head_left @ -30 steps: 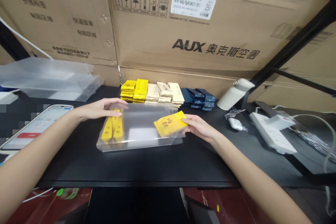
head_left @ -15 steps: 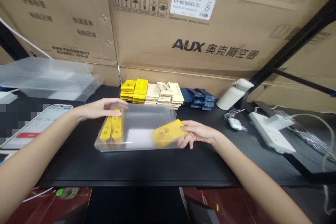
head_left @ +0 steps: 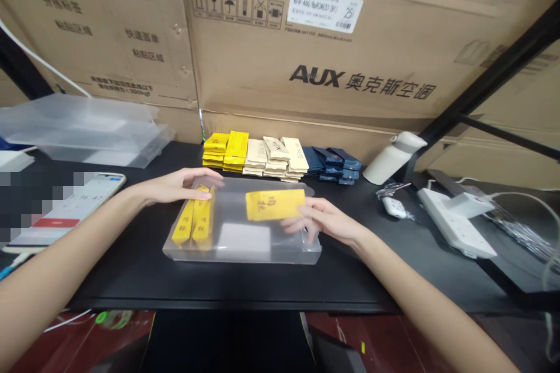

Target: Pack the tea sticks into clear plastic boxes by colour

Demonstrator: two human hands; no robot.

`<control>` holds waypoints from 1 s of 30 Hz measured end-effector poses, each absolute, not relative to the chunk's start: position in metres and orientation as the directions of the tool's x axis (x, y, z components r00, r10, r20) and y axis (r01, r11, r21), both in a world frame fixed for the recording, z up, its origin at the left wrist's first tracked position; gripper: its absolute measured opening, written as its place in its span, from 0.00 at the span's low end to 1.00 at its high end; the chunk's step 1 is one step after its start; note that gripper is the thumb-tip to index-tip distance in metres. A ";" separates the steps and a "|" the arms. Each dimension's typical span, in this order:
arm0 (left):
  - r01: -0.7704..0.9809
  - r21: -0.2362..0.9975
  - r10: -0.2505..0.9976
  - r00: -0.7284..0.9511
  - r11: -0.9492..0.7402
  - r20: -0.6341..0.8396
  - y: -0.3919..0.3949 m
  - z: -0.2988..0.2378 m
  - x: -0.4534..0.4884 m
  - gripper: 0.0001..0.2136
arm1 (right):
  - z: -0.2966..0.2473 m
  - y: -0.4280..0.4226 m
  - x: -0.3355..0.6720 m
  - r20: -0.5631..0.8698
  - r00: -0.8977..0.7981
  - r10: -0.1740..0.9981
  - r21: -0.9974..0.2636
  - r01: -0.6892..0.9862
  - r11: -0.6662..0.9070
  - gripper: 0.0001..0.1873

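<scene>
A clear plastic box [head_left: 262, 255] sits on the black table in front of me. Two yellow packets [head_left: 193, 224] stand on edge side by side at its left end. My left hand [head_left: 186, 183] is at the back left of the box, thumb by the packets' tops and fingers over the rear rim, closed on the box. My right hand [head_left: 326, 218] pinches the right end of another yellow packet [head_left: 271, 204], which lies tilted over the box's right half with its printed face towards me. The right fingers are partly smeared by motion.
Behind the box lie stacks of yellow packets [head_left: 236, 151], cream packets [head_left: 277, 157] and dark blue packets [head_left: 336, 163]. A white bottle [head_left: 389, 160], earphone case [head_left: 394, 208] and power strip [head_left: 457, 221] are to the right. Left are a phone [head_left: 65, 210] and plastic trays [head_left: 96, 128].
The yellow packet in my right hand has swung from a slant to nearly level and moved up and back. The box has shifted slightly right and towards me.
</scene>
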State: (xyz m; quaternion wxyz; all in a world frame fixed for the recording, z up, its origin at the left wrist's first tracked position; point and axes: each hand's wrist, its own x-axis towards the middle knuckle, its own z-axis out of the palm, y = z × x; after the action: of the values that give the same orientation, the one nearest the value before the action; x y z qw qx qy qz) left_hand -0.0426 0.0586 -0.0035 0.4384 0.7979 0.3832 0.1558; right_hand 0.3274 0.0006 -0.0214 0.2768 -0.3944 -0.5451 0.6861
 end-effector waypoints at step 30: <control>0.343 0.869 0.738 0.674 -0.356 0.036 0.046 -0.017 -0.010 0.21 | -0.025 -0.013 0.308 -0.282 -0.707 0.649 -0.879 -0.081 -0.470 0.27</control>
State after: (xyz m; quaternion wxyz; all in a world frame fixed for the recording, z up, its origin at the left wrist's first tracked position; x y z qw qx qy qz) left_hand -0.0105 0.0455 -0.0166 0.4542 0.7942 0.3401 0.2174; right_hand 0.3077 -0.0129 -0.0250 0.2279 -0.3075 -0.4614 0.8004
